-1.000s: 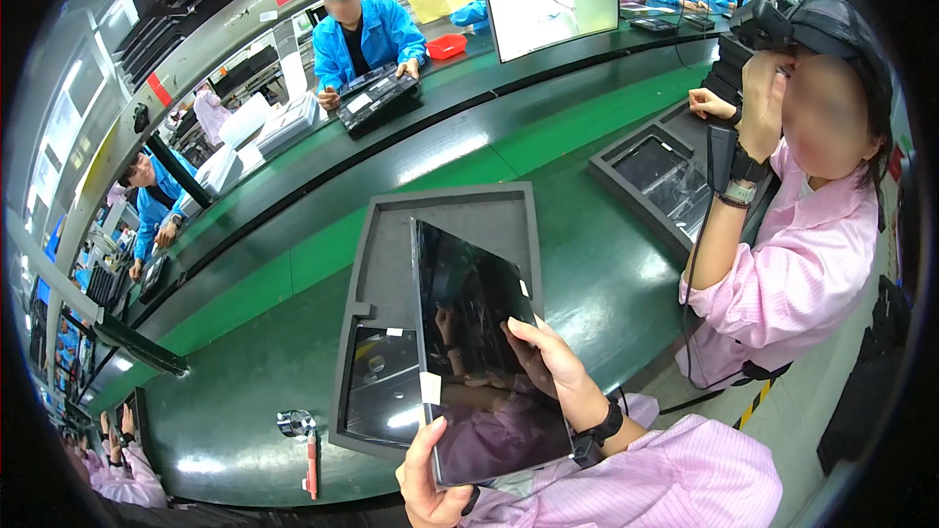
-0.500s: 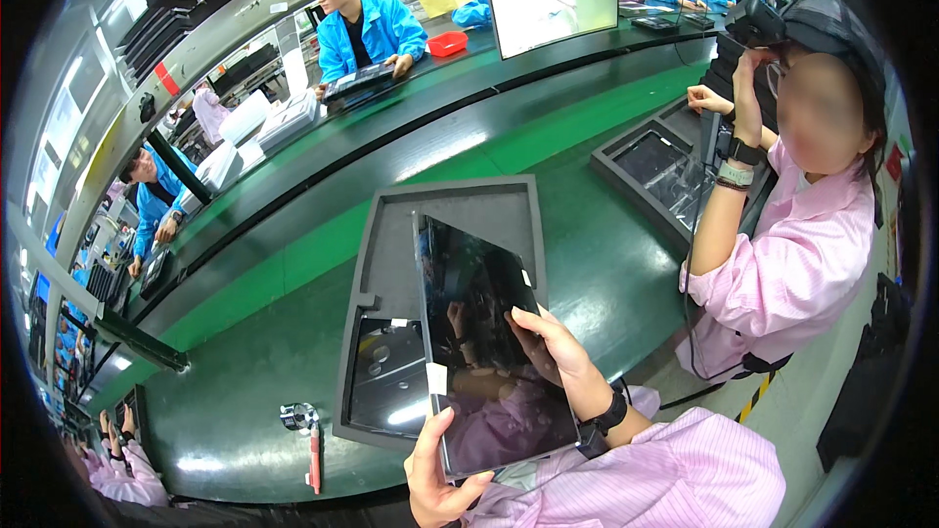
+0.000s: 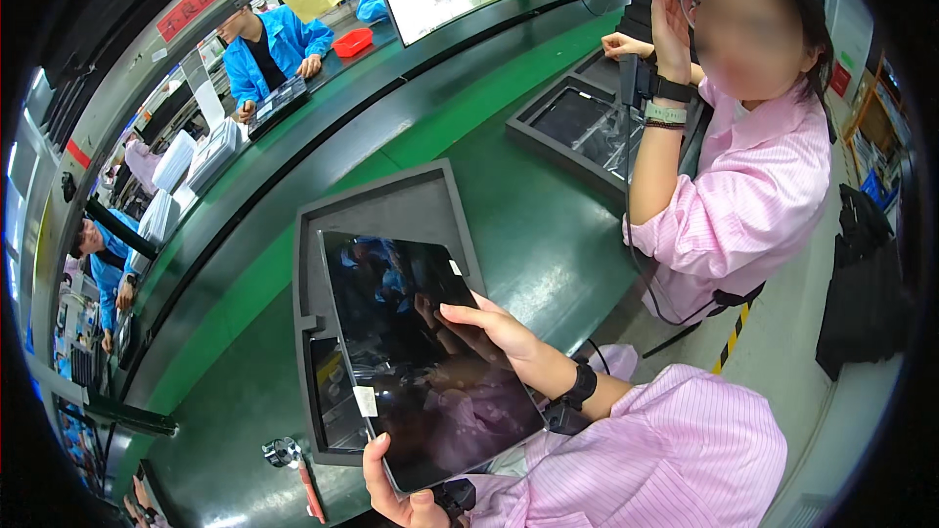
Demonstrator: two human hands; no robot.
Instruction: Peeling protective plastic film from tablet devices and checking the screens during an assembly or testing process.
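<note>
A black glossy tablet with small white labels on its edges is held up, tilted, over a dark grey foam tray. My left hand grips its near-left corner, thumb and fingers on the edge. My right hand holds its right side, thumb lying on the glass and the other fingers hidden behind. The tray's upper recess shows bare foam. In its lower recess lies a dark shiny panel, mostly covered by the tablet. Reflections of hands and pink sleeves show on the glass.
A red-handled tool lies beside a small silver round piece on the green bench. At right, a person in pink sits by another foam tray. People in blue work across the conveyor.
The tablet has turned so its screen faces me more squarely, with both hands still on it. My view has shifted, so the surroundings sit further left in the picture.
</note>
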